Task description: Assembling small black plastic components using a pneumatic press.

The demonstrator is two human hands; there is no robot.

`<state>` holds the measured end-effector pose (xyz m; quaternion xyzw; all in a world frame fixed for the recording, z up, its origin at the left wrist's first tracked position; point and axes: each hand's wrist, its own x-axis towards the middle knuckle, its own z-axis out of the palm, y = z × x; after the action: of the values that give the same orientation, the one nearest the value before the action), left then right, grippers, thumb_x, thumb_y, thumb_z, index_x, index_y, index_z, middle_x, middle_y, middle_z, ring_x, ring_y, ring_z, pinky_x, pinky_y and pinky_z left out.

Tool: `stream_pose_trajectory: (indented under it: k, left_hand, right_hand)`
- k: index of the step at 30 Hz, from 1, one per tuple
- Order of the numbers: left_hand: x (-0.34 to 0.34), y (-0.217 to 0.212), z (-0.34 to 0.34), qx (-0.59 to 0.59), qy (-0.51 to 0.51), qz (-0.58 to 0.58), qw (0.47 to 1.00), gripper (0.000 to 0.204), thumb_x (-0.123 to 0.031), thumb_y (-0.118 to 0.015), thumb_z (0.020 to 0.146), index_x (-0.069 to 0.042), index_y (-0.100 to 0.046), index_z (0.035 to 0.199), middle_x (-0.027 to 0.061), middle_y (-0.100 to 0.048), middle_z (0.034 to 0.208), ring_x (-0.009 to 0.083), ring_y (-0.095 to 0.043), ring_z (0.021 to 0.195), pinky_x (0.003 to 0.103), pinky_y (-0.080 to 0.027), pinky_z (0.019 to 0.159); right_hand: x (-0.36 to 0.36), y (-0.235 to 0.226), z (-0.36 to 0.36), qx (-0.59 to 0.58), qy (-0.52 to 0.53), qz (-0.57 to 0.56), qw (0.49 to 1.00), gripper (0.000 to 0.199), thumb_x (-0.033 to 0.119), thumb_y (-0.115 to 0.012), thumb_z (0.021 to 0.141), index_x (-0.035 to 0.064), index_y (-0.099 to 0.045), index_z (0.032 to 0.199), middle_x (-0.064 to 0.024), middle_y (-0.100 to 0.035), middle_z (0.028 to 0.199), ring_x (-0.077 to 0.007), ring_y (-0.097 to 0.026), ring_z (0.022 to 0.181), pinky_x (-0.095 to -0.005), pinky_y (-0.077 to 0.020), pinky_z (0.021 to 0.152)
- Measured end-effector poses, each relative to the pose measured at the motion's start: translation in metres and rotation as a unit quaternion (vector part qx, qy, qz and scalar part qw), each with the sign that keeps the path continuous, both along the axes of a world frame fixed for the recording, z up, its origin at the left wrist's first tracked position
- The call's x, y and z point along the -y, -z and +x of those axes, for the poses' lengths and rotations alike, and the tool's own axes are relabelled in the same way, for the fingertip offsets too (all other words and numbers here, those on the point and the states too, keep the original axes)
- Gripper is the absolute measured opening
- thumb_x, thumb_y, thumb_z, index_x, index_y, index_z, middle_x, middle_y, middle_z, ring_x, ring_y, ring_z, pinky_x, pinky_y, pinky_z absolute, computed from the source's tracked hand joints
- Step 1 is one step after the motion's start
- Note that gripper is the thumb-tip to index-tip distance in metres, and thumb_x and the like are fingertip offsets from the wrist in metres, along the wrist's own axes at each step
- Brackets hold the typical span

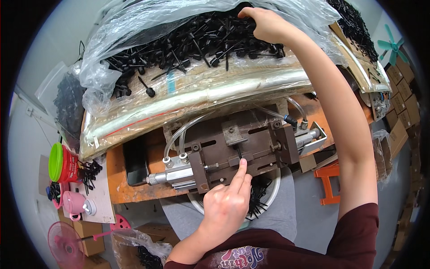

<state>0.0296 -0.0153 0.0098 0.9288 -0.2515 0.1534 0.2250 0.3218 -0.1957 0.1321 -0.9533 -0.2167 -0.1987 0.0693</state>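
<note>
My left hand (227, 201) is over the front of a dark metal clamping fixture (215, 141). Its index finger is stretched out, and the tip touches a small black part (239, 151) set in the middle of the fixture. The other fingers are partly bent and hold nothing that I can see. Far ahead, my right hand (268, 26) reaches to the heap of black plastic pieces (192, 42), which have thin stems and thicker heads. Its index finger is crooked, with a gap below it and nothing visible in its grasp; some fingers are hidden.
Clear plastic sheeting (130, 27) drapes over the heap's cardboard box (197, 96). Air hoses (177, 134) run to silver cylinders (179, 177) on the fixture. Below it, a white basket (271, 193) holds more black pieces. A pink fan (66, 244) and an orange stool (329, 184) stand at the sides.
</note>
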Motion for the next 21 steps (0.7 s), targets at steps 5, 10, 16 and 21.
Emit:
stream_pose_trajectory:
  k: [5,10,16,21]
  left_hand:
    - [-0.013,-0.011,-0.013,-0.078,0.058,-0.064,0.993,0.02,-0.01,-0.075,0.072,-0.005,-0.068,0.09,0.0104,-0.066,0.115,0.02,-0.062,0.054,0.027,-0.049,0.051]
    - [-0.026,-0.006,-0.031,-0.176,0.147,-0.094,0.969,0.035,-0.022,-0.078,0.072,-0.01,-0.068,0.103,0.0067,-0.065,0.118,0.0199,-0.066,0.061,0.028,-0.052,0.056]
    - [-0.022,-0.003,-0.03,-0.161,0.167,-0.086,0.969,0.049,-0.029,-0.079,0.071,-0.011,-0.065,0.115,0.0068,-0.064,0.12,0.0181,-0.066,0.064,0.027,-0.052,0.056]
    - [-0.022,0.0,-0.03,-0.143,0.196,-0.099,0.965,0.047,-0.026,-0.078,0.074,-0.011,-0.065,0.116,0.0072,-0.066,0.115,0.0179,-0.066,0.064,0.026,-0.052,0.057]
  right_hand:
    - [0.003,0.01,0.025,-0.114,0.021,-0.008,0.993,0.073,-0.004,-0.05,0.07,0.0153,-0.042,0.139,-0.0213,-0.055,0.128,-0.0351,-0.052,0.119,-0.0392,-0.0439,0.1]
    - [-0.003,0.013,0.012,-0.164,-0.029,0.067,0.984,0.078,-0.005,-0.049,0.066,0.0125,-0.038,0.142,-0.0212,-0.053,0.131,-0.0343,-0.049,0.123,-0.0376,-0.0424,0.1]
    - [-0.017,-0.001,-0.031,-0.195,-0.009,0.076,0.978,0.072,0.008,-0.058,0.068,0.0057,-0.042,0.139,-0.0225,-0.055,0.127,-0.0329,-0.054,0.117,-0.0382,-0.0452,0.096]
    - [-0.003,-0.002,-0.039,-0.196,-0.038,0.066,0.978,0.08,0.012,-0.065,0.067,0.0161,-0.04,0.143,-0.0202,-0.053,0.131,-0.0306,-0.058,0.11,-0.0387,-0.0465,0.094]
